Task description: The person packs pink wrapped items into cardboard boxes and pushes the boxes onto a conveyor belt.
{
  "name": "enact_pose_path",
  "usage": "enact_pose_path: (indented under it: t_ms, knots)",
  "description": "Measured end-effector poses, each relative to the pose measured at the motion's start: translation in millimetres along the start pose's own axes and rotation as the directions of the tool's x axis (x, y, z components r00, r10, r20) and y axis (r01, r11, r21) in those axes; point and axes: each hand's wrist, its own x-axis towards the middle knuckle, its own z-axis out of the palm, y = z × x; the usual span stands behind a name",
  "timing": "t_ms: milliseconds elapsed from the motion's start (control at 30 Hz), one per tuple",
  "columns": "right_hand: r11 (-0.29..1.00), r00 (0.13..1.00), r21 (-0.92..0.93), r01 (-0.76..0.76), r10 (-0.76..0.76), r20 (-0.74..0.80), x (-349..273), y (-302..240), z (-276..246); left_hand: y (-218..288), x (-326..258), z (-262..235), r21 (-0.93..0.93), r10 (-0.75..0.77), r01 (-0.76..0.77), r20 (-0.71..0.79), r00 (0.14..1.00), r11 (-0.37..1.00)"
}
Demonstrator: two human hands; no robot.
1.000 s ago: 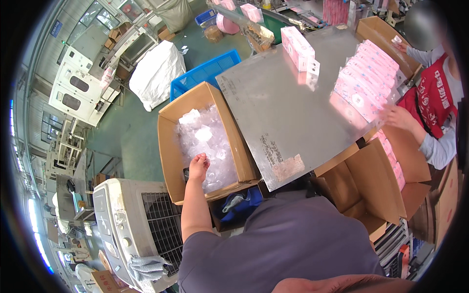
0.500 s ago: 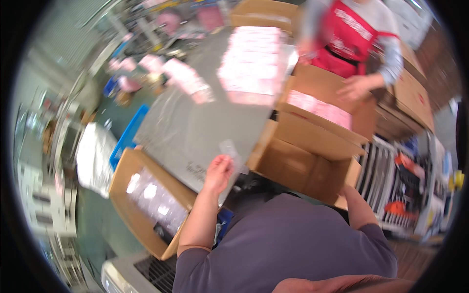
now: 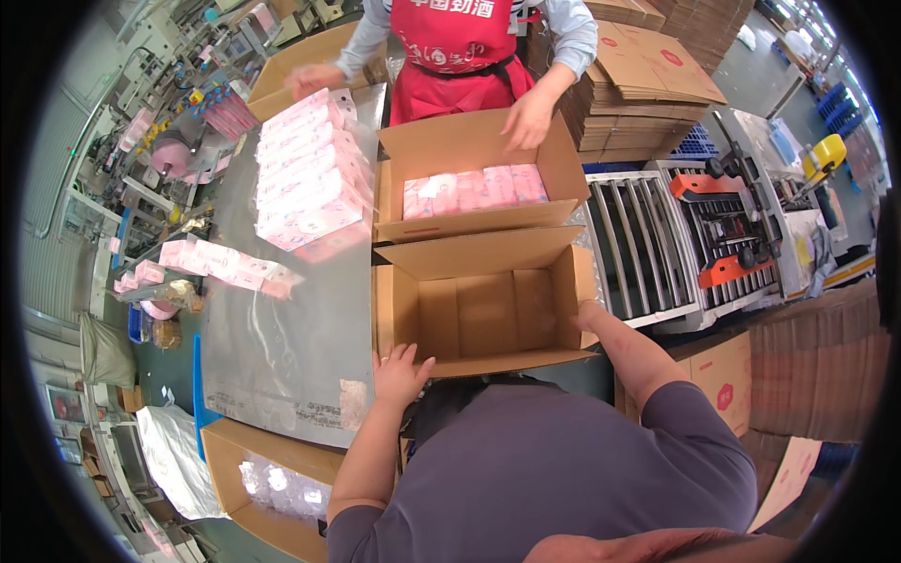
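Observation:
An open cardboard box (image 3: 483,314) stands in front of me, its brown inner walls and bottom showing. My left hand (image 3: 402,375) rests at its near left corner with the fingers spread. At the right end, my right hand (image 3: 589,319) grips the box's side wall; some of its fingers are hidden by the cardboard. Just beyond stands a second open box (image 3: 479,225) with a row of pink-and-white soft packs (image 3: 477,190) in it. A co-worker's hand (image 3: 530,120) hangs over that box's far edge.
Stacked pink packs (image 3: 314,169) and a row of packs (image 3: 225,265) lie on the metal table (image 3: 282,375). At lower left, a carton (image 3: 235,488) holds clear plastic pieces (image 3: 286,488). Right are a roller conveyor (image 3: 643,244) and flattened cartons (image 3: 648,80). The co-worker in a red apron (image 3: 455,47) stands opposite.
My view has swung to the right. My left hand has come down to the box's near left corner, and the clear plastic piece it held is no longer in it. My right hand stays at the box.

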Motion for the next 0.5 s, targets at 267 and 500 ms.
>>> enact_pose_path:
  t_ms: [267, 500]
  knots:
    - [0.482, 0.979, 0.857, -0.185, 0.013, 0.204, -55, 5, -15, -4, 16, -7, -0.282, -0.064, 0.094, 0.112, 0.992, 0.955]
    - [0.965, 0.817, -0.038, -0.260, 0.241, 0.525, -55, -36, -115, -70, 20, -31, -0.729, -0.083, 0.133, 0.104, 0.991, 0.672]
